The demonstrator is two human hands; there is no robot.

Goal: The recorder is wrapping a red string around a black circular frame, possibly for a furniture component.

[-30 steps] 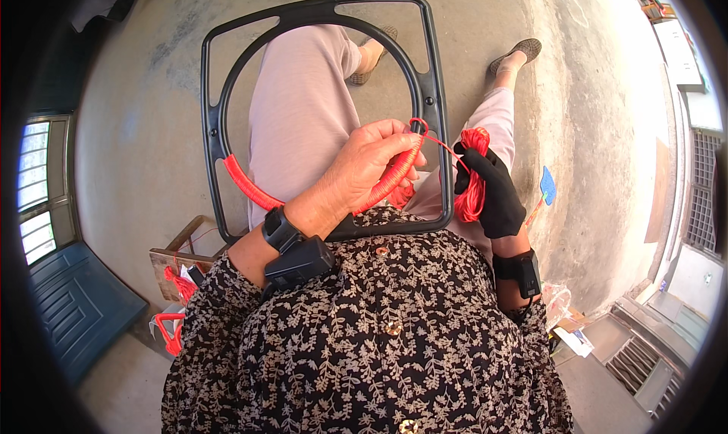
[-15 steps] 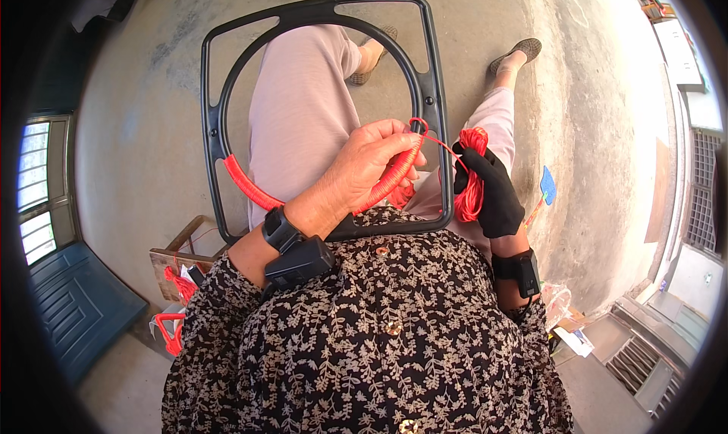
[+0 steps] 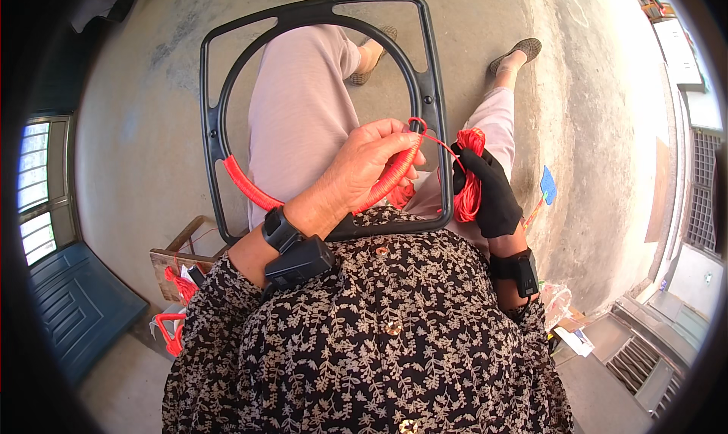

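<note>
A black frame (image 3: 307, 14), square outside with a round ring inside, rests over my lap. Red cord wrapping (image 3: 246, 186) covers the ring's lower part, from its left side round to the right. My bare left hand (image 3: 379, 155) is closed on the wrapped ring at the right, its thumb at the upper end of the windings. There a small loop of cord stands around the bare ring. A short strand runs from it to a bundle of red cord (image 3: 471, 182), which my black-gloved right hand (image 3: 494, 195) grips just right of the frame.
At the lower left is a wooden stool or frame (image 3: 168, 271) with red cord on it, beside a dark blue panel (image 3: 83, 305). A blue fly swatter-like object (image 3: 547, 185) lies to the right. Plastic and papers (image 3: 572, 339) sit at the lower right.
My right hand and the cord bundle have shifted very slightly to the left. My left hand and the frame stay almost still.
</note>
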